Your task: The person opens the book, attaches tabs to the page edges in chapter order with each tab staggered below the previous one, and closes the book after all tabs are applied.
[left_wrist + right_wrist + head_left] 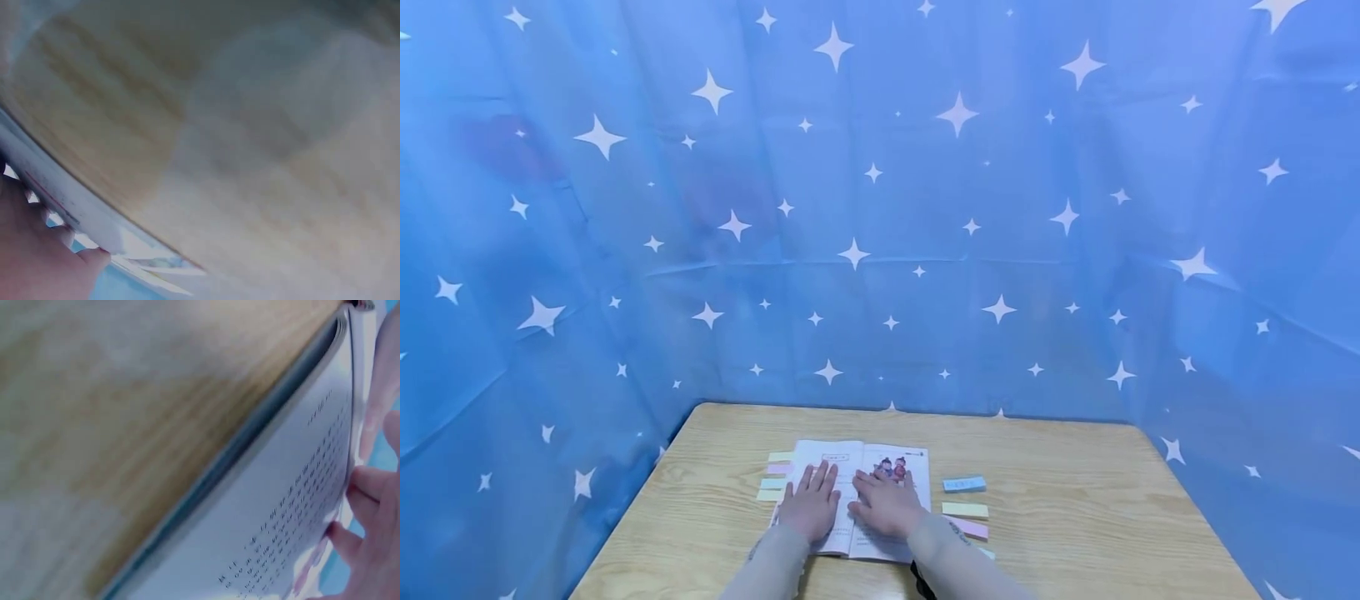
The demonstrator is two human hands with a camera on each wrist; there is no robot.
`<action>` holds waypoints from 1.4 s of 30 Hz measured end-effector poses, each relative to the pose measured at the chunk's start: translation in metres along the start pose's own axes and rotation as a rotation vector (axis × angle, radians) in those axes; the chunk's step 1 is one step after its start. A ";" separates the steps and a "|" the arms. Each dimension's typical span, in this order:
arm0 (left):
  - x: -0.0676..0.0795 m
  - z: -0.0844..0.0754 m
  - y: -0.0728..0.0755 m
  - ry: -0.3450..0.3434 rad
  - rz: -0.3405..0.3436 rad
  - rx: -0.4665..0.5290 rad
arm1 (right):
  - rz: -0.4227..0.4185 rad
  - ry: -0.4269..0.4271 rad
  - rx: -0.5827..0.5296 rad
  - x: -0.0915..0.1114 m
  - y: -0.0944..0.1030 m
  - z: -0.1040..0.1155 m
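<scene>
An open book (829,447) with printed pages lies on the wooden table. My left hand (811,504) rests flat on the left page, its fingers straight and pointing away from me. On the right page lies my right hand (889,507), fingers extended toward the middle of the book and partly covering a picture of two cartoon figures (891,467). The left wrist view catches the left hand (47,262) at the book's edge. Lines of text on the page (281,512) show in the right wrist view, with the right hand's fingers (369,487) against it near the fold.
Several pastel sticky strips (775,482) lie along the book's left side. Right of it are a blue strip (964,484), a yellow strip (965,509) and a pink strip (972,529), the last partly behind the right sleeve (958,558). A blue star-patterned curtain (925,333) surrounds the table (1075,500).
</scene>
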State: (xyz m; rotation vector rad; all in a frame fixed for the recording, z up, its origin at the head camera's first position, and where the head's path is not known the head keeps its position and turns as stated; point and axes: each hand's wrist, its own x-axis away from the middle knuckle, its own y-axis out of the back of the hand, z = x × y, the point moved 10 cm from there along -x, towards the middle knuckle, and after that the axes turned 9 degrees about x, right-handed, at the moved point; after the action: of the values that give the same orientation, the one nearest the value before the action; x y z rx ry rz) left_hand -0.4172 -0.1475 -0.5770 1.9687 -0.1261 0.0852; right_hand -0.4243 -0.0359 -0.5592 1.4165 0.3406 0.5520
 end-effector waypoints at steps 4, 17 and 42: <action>-0.007 -0.001 -0.007 -0.006 0.002 -0.007 | -0.018 -0.035 0.034 -0.006 0.006 -0.009; -0.011 0.008 -0.002 -0.008 -0.016 -0.064 | -0.015 -0.129 0.020 -0.039 0.010 -0.016; -0.007 0.004 -0.003 -0.007 -0.004 -0.046 | 0.065 -0.207 0.042 -0.026 -0.025 -0.010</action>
State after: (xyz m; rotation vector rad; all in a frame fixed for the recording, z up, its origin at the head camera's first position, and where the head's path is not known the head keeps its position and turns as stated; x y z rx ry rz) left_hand -0.4241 -0.1494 -0.5824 1.9234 -0.1276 0.0726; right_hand -0.4475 -0.0437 -0.5880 1.5145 0.1420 0.4482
